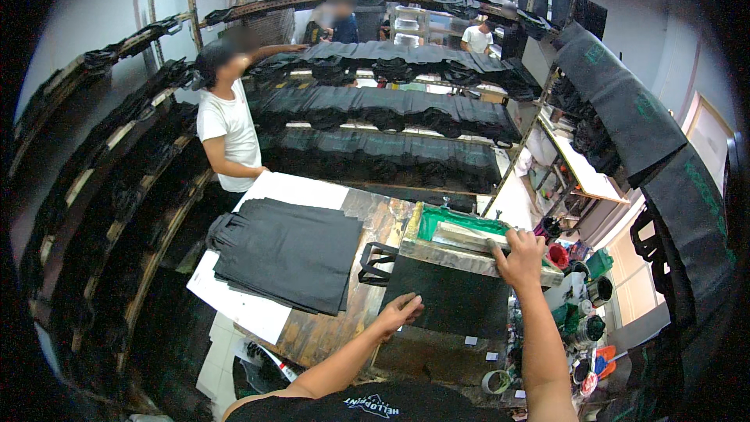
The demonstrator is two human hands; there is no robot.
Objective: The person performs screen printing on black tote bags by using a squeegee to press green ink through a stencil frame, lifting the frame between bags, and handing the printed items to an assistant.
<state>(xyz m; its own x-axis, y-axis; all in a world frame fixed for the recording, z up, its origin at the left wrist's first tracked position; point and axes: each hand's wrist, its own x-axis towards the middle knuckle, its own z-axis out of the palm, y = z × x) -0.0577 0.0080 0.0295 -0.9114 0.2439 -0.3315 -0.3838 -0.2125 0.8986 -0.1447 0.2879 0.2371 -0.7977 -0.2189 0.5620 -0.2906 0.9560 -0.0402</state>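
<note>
A wooden screen-printing frame [433, 253] with green ink inside it stands in front of me on the table. My right hand [521, 260] is closed around the right part of its near bar. Within the frame, a wooden squeegee [465, 236] rests beside the green ink [430, 221]; its right end is next to my thumb. A black fabric bag [445, 297] lies flat below the near bar, its handle [377, 264] sticking out to the left. My left hand [400, 315] is at the bag's lower left edge, fingers stretched out and holding nothing.
Left of the frame, a stack of black bags [285, 254] lies on a white board [301, 190]. Paint tubs [600, 289] crowd the right side. Racks hung with black bags [375, 105] surround the table. A person in a white shirt [230, 133] stands at the left rack; others are farther back.
</note>
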